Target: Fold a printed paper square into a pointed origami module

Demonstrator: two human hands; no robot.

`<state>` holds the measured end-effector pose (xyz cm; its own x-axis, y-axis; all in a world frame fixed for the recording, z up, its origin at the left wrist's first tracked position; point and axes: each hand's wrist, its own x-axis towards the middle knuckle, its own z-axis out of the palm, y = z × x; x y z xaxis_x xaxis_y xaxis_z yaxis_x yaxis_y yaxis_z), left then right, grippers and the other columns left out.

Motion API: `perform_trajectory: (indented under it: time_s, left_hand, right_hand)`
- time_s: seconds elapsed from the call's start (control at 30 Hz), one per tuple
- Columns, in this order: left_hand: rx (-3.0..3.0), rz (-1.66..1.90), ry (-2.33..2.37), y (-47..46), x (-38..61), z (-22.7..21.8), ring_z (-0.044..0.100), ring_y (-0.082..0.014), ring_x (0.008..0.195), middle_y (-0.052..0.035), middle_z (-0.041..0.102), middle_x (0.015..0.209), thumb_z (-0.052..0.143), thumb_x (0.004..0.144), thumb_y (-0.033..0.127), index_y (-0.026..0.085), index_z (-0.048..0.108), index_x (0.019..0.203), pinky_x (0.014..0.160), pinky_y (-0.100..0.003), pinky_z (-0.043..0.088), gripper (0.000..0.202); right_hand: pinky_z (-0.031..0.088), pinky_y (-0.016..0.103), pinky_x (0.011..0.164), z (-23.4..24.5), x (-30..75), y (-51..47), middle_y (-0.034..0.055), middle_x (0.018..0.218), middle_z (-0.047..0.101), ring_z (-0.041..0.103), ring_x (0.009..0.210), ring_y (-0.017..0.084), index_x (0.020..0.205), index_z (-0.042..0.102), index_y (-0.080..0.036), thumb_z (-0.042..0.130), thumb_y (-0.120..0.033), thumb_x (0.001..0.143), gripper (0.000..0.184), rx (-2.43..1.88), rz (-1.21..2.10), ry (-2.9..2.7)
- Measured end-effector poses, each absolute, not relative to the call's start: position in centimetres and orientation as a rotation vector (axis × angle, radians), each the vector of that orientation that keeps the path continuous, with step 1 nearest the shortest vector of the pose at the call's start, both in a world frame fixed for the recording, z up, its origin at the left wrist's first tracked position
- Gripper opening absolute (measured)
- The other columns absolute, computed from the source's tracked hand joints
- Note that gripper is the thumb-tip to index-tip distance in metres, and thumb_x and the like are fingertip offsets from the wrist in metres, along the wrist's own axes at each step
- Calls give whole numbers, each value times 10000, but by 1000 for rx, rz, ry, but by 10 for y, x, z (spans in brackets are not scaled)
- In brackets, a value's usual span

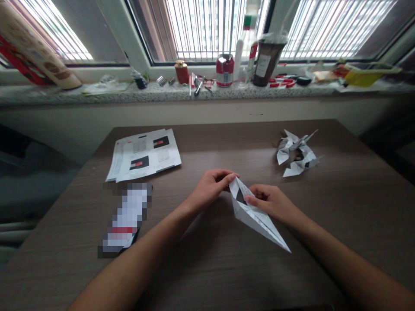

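Head view: your left hand (210,186) has its grip pinched together on the top corner of the paper (256,214). Your right hand (272,203) is clamped on the paper's upper edge, thumb on top. The paper is a long folded wedge, mid-counter (227,142), with its point lying toward you and to the right. Printed sheets (144,153) lie far left, well apart. A folded pile (296,154) sits far right. A blurred flat item (128,218) lies left of your forearm. A can (225,70) stands on the sill (97,93).
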<state>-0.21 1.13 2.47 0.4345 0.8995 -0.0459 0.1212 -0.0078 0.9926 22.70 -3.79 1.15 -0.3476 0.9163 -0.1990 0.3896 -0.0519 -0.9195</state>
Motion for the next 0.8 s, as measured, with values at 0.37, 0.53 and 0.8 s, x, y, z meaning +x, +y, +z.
perform_trajectory:
  time_s: [0.37,0.53,0.8]
  left_hand:
    - [1497,820,949,11,-1,28,656,-185,828,-88,733,919,646,966,389,133,768,1030,758,-288,528,290]
    - [1488,783,934,9,-1,34,671,-184,817,-81,731,902,671,944,464,138,751,978,738,-284,541,338]
    - [1587,703,980,10,-2,27,609,-151,713,-42,680,790,646,953,493,140,713,840,672,-259,477,377]
  right_hand:
    - [410,270,584,7,228,-38,31,808,690,578,678,161,935,727,-185,704,-474,880,294,-1361,1464,-1655]
    - [445,284,624,8,227,-38,42,848,719,608,714,171,939,734,-187,705,-461,891,279,-1339,1432,-1672]
    - [438,281,617,6,226,-40,37,842,718,607,715,168,929,730,-194,710,-421,892,231,-1344,1413,-1701]
